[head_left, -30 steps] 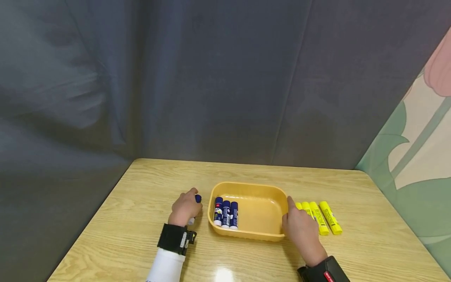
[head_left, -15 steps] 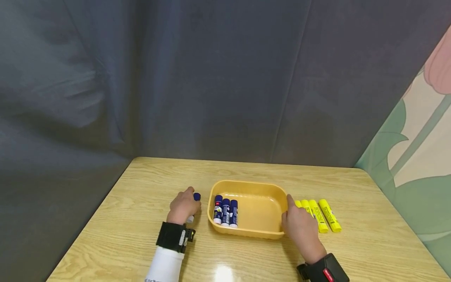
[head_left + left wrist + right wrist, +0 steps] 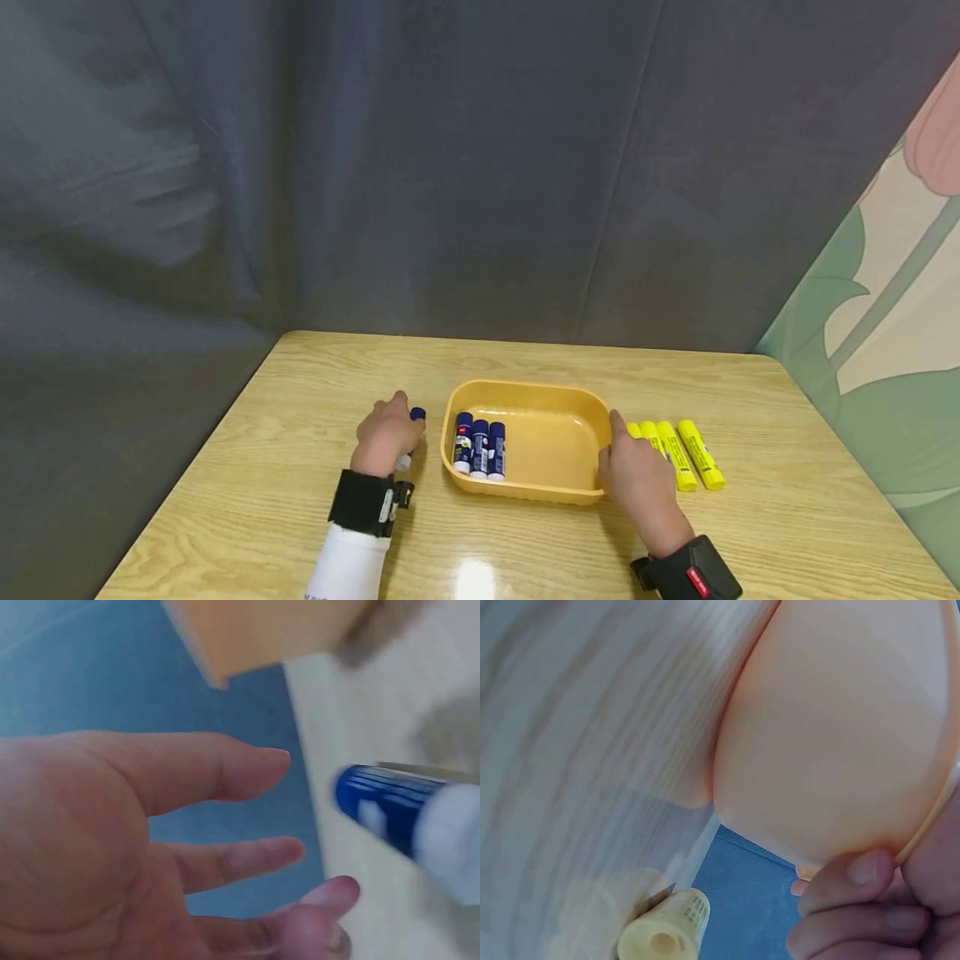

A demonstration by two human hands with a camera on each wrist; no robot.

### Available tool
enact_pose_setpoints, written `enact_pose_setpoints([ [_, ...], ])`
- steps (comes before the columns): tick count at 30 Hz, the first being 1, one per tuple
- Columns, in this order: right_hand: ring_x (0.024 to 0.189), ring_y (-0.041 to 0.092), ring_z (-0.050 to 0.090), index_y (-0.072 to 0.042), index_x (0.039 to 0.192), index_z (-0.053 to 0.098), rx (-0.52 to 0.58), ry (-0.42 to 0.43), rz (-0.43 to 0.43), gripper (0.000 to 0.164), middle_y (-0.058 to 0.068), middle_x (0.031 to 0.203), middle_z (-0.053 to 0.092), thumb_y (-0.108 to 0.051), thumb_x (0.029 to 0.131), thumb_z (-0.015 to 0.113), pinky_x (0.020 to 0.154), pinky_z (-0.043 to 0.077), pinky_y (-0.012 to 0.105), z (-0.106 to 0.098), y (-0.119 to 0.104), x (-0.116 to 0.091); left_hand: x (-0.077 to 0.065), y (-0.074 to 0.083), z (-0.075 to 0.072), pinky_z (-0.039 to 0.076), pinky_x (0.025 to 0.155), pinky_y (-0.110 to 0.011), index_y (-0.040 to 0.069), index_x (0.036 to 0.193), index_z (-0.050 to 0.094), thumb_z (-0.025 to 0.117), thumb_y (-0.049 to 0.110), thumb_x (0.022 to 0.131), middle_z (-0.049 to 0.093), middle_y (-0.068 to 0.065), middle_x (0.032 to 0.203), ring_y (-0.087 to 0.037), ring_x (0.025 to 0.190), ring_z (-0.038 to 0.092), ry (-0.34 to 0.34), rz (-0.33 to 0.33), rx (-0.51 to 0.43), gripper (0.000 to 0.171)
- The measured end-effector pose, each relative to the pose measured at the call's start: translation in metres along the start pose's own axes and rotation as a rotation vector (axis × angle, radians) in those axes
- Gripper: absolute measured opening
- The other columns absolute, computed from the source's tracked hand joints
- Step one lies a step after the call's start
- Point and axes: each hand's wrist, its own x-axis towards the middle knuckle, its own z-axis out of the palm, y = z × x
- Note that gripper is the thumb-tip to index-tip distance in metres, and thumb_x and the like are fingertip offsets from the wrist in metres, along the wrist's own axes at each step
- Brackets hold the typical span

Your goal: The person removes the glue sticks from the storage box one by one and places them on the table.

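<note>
A blue glue stick (image 3: 417, 413) with a white base lies on the table beside my left hand (image 3: 387, 433), partly hidden by it in the head view. The left wrist view shows that hand's fingers (image 3: 247, 862) loosely spread, and the blue glue stick (image 3: 390, 814) lies apart from them. My right hand (image 3: 643, 487) grips the right end of the yellow tray (image 3: 551, 458). Up close in the right wrist view, its curled fingers (image 3: 859, 889) hold the tray's rim. Inside the tray, three blue glue sticks (image 3: 480, 450) lie side by side at the left.
Several yellow tubes (image 3: 700, 454) with printed labels lie in a row right of the tray, some partly behind my right hand. The wooden table (image 3: 247, 500) ends at a dark curtain (image 3: 465, 208). Flower-patterned fabric (image 3: 900, 350) hangs at the right.
My left hand has shifted slightly left, and a little more of the blue glue stick shows beside it. My right hand stays on the tray, and the head view has tilted slightly.
</note>
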Motion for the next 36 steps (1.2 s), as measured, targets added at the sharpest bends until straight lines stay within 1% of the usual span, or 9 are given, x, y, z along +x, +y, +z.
enact_pose_setpoints([
  [5,0.046,0.020,0.042,0.007,0.148,0.037,0.002,-0.016,0.013,0.058,0.007,0.056,0.046,-0.011,0.095,0.052,0.046,0.032,0.031,0.001,-0.001,0.001,-0.020,0.017,-0.014,0.052,0.084,-0.054,-0.001,0.145,0.044,0.057,0.029,0.099,0.060,-0.027,0.125,-0.039,0.109,0.062,0.036,0.025,0.030,0.056],
  [10,0.048,0.021,0.044,0.007,0.148,0.038,0.002,-0.030,0.011,0.058,0.008,0.058,0.047,-0.012,0.095,0.052,0.046,0.033,0.032,0.003,-0.003,0.000,-0.044,0.036,-0.021,0.054,0.076,-0.046,0.001,0.141,0.050,0.061,0.032,0.099,0.065,-0.021,0.122,-0.029,0.091,0.065,0.066,0.081,0.015,0.053],
  [14,0.048,0.021,0.045,0.007,0.147,0.038,-0.005,-0.025,0.009,0.057,0.008,0.058,0.048,-0.012,0.095,0.052,0.046,0.034,0.033,0.003,-0.004,0.000,-0.055,0.054,-0.014,0.050,0.064,-0.037,0.001,0.131,0.056,0.067,0.029,0.096,0.069,-0.015,0.106,-0.021,0.073,0.060,0.091,0.170,0.003,0.046],
  [17,0.047,0.022,0.045,0.007,0.147,0.038,-0.015,-0.015,0.014,0.057,0.008,0.058,0.048,-0.012,0.095,0.052,0.046,0.034,0.033,0.002,-0.004,0.001,-0.054,0.067,-0.003,0.044,0.054,-0.033,0.000,0.122,0.060,0.069,0.026,0.094,0.066,-0.011,0.084,-0.018,0.060,0.056,0.089,0.243,0.022,0.038],
  [20,0.048,0.022,0.045,0.007,0.147,0.038,-0.010,-0.020,0.019,0.057,0.008,0.059,0.048,-0.012,0.095,0.051,0.048,0.034,0.033,0.002,-0.005,0.003,-0.050,0.078,0.010,0.041,0.051,-0.034,0.001,0.118,0.062,0.070,0.025,0.093,0.059,-0.007,0.071,-0.019,0.055,0.054,0.056,0.270,0.072,0.035],
  [22,0.049,0.022,0.045,0.007,0.147,0.038,-0.003,-0.025,0.019,0.057,0.009,0.059,0.049,-0.012,0.095,0.051,0.048,0.034,0.034,0.002,-0.005,0.004,-0.045,0.083,0.021,0.044,0.053,-0.036,0.003,0.114,0.063,0.070,0.025,0.093,0.057,-0.006,0.070,-0.019,0.058,0.055,0.031,0.270,0.116,0.031],
  [25,0.050,0.022,0.046,0.007,0.147,0.038,0.007,-0.027,0.016,0.057,0.009,0.060,0.050,-0.012,0.095,0.051,0.049,0.035,0.035,0.003,-0.007,0.006,-0.039,0.086,0.036,0.048,0.057,-0.039,0.006,0.100,0.066,0.070,0.024,0.091,0.059,-0.004,0.071,-0.017,0.061,0.056,0.010,0.269,0.179,0.020],
  [29,0.050,0.022,0.046,0.007,0.148,0.037,0.014,-0.039,0.018,0.057,0.008,0.059,0.050,-0.012,0.095,0.051,0.049,0.035,0.035,0.006,-0.010,0.007,-0.035,0.086,0.053,0.050,0.059,-0.039,0.009,0.085,0.062,0.071,0.022,0.087,0.060,-0.004,0.072,-0.017,0.064,0.059,0.047,0.285,0.246,0.016],
  [36,0.050,0.023,0.047,0.007,0.148,0.038,0.004,-0.032,0.021,0.057,0.008,0.059,0.050,-0.012,0.095,0.052,0.049,0.036,0.036,0.008,-0.010,0.007,-0.033,0.090,0.066,0.052,0.059,-0.040,0.006,0.102,0.064,0.076,0.020,0.082,0.067,-0.010,0.082,-0.023,0.075,0.068,0.138,0.271,0.291,0.027],
])
